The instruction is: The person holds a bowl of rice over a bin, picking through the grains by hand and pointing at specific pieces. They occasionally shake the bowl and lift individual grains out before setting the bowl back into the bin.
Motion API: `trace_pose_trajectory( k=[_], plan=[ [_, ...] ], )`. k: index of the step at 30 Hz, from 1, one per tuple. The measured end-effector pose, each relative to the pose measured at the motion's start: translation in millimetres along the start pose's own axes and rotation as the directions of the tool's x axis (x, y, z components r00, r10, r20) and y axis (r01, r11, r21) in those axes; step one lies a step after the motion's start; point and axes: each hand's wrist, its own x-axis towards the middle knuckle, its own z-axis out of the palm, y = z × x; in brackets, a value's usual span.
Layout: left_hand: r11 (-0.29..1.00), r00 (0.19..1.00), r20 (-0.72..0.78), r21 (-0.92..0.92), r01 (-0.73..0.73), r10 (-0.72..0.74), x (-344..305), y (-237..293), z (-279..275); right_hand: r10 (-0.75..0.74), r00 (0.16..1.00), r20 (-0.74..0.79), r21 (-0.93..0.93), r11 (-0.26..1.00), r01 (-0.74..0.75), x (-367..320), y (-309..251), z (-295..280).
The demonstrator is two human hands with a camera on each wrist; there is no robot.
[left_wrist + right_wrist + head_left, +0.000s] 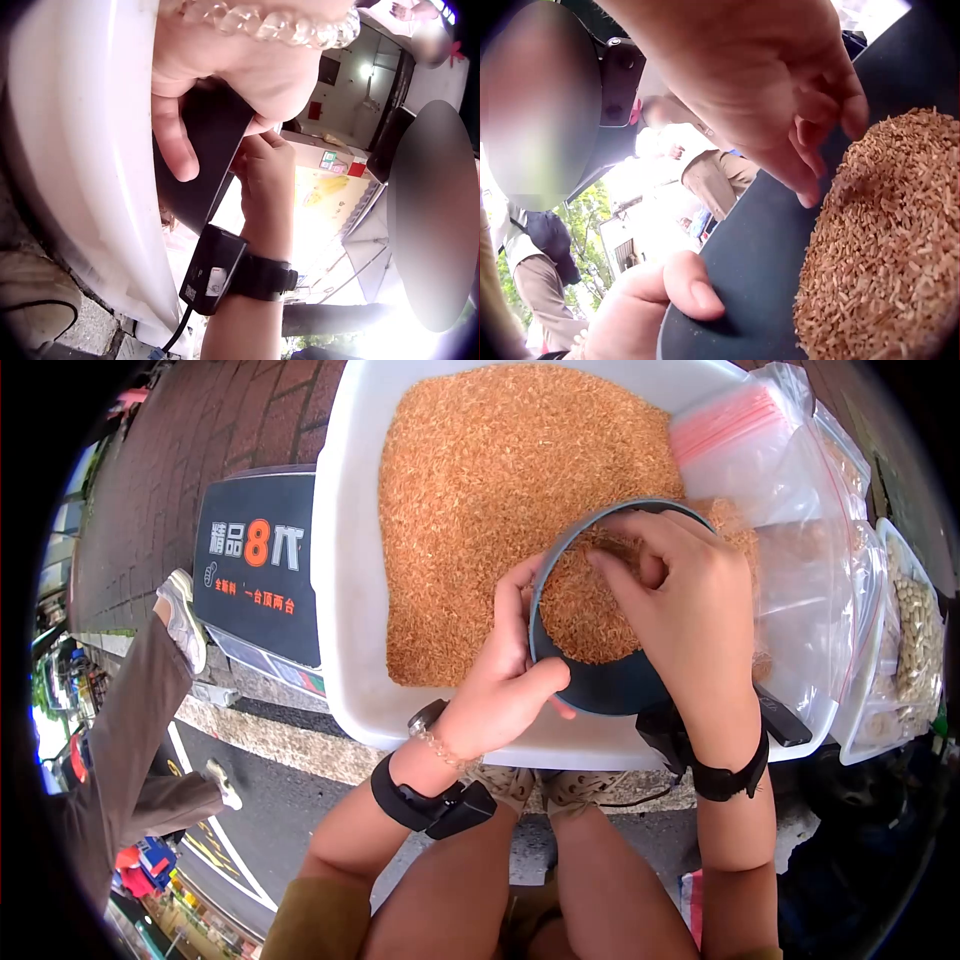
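My left hand grips a dark grey round bowl at its left rim, the thumb over the edge and the fingers around the outside wall. The bowl is tilted, and reddish-brown rice lies in it. My right hand reaches over the far right rim into the bowl. Its bent fingers are right at the edge of the rice, with a gap between thumb and forefinger and nothing visible held. Below the bowl stands a white tub holding a large heap of the same grain.
Clear plastic bags lie over the tub's right side. Further right is a white tray with pale bagged goods. A dark printed box stands left of the tub. A passer-by's leg is at the left.
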Motion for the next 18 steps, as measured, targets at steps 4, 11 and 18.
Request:
trace_pose_trajectory(
  k=[4, 11, 18],
  plan=[
    [1.0, 1.0, 0.013, -0.007, -0.013, 0.013, -0.1, -2.8, 0.2, 0.011, 1.0, 0.016, 0.031, 0.999, -0.011, 2.1, 2.5, 5.4],
    [0.999, 1.0, 0.011, 0.041, -0.011, 0.01, 0.6, -3.0, -1.4, 0.033, 0.999, 0.018, 0.074, 0.997, -0.034, 3.7, 3.9, 12.1],
    [0.996, 1.0, -0.005, 0.09, -0.017, 0.018, 1.1, -4.6, -1.2, 0.013, 1.0, -0.016, 0.08, 0.997, -0.011, 4.4, 5.3, 18.1]
  ],
)
